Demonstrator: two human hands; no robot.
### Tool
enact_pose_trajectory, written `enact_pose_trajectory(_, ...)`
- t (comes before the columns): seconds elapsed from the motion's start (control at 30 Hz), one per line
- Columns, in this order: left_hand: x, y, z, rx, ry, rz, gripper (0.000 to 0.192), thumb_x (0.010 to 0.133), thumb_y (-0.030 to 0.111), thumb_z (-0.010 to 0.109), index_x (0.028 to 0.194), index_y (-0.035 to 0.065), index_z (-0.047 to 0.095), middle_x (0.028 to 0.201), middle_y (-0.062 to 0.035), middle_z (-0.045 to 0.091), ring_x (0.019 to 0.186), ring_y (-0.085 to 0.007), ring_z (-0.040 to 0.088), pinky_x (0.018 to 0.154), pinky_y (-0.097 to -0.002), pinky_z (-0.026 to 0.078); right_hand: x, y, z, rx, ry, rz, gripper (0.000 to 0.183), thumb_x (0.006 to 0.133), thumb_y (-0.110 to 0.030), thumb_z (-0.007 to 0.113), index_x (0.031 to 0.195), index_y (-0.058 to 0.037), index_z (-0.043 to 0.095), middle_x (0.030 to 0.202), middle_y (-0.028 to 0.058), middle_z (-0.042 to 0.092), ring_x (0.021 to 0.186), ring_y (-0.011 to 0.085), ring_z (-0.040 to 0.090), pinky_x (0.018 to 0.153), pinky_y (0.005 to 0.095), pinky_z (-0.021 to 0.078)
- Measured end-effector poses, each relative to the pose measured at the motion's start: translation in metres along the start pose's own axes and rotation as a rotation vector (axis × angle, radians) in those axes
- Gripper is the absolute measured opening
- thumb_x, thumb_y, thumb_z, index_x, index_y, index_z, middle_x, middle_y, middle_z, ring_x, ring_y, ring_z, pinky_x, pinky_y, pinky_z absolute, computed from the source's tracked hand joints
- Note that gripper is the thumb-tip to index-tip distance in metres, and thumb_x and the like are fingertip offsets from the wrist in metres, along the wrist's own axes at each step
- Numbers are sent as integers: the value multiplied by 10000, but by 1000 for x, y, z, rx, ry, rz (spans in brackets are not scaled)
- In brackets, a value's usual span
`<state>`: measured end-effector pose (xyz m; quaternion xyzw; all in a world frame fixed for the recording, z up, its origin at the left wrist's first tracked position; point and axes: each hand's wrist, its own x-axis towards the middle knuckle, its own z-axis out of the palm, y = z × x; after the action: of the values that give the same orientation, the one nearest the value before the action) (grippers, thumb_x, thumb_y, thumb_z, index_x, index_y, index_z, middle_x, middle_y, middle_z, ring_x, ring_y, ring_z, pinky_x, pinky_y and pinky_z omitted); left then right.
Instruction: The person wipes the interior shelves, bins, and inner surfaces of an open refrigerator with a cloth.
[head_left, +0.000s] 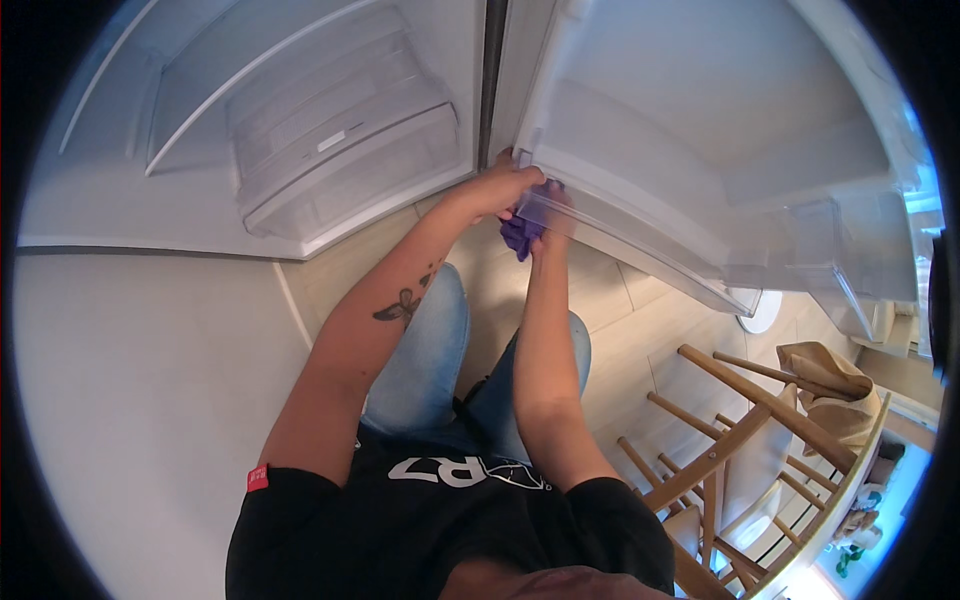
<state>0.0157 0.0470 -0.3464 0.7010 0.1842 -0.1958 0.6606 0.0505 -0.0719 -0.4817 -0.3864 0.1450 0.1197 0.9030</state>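
An open refrigerator door (637, 135) stands before me on the right, with a clear plastic door shelf (637, 238) along its lower part. My left hand (501, 189) grips the hinge-side end of that shelf, its fingers bent around the corner. Bunched in my right hand (556, 214) is a purple cloth (519, 234), pressed close to the same end. Part of the right hand and cloth shows through the clear plastic. Some fingers of both hands are hidden. To the left, the refrigerator's interior holds a clear crisper drawer (352, 165), pushed in.
My knees (420, 337) are bent over the tiled floor (615, 292). Wooden chairs (720, 450) stand to the right beside a table edge (840, 517), with a tan cloth bag (832, 390) hanging there. A round white object (761, 313) lies beyond the door. A pale appliance panel (150, 390) fills the left side.
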Motion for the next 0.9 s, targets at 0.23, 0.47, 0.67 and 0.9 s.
enact_pose_trajectory(0.23,4,-18,1,-129,133,-17,693,764,414,515,1303,74,243,1177,-169,421,917,-291,514,716,-359,487,-11,-37,-29,169,83,38,249,828,-244,562,978,-50,516,882,85,567,788,231,565,712,385,490)
enact_pose_trajectory(0.47,10,-17,5,-70,54,43,755,762,477,521,1320,63,224,1248,-184,370,1007,-326,477,743,-364,484,-71,-60,-51,-341,-83,433,185,737,-119,677,861,-24,579,779,22,593,687,119,558,619,236,459)
enact_pose_trajectory(0.67,2,-11,2,-77,79,12,867,744,616,475,1348,64,185,1289,-191,340,1055,-322,453,779,-368,471,-123,-203,38,-1188,-131,-339,163,725,-116,658,850,-24,604,725,45,607,650,131,562,613,252,432)
enact_pose_trajectory(0.9,3,-14,0,-62,89,22,892,726,648,468,1342,64,195,1279,-195,356,1051,-315,463,770,-361,471,0,-191,70,-2057,-399,-664,221,686,-166,652,848,-22,609,811,171,614,790,321,592,706,396,463)
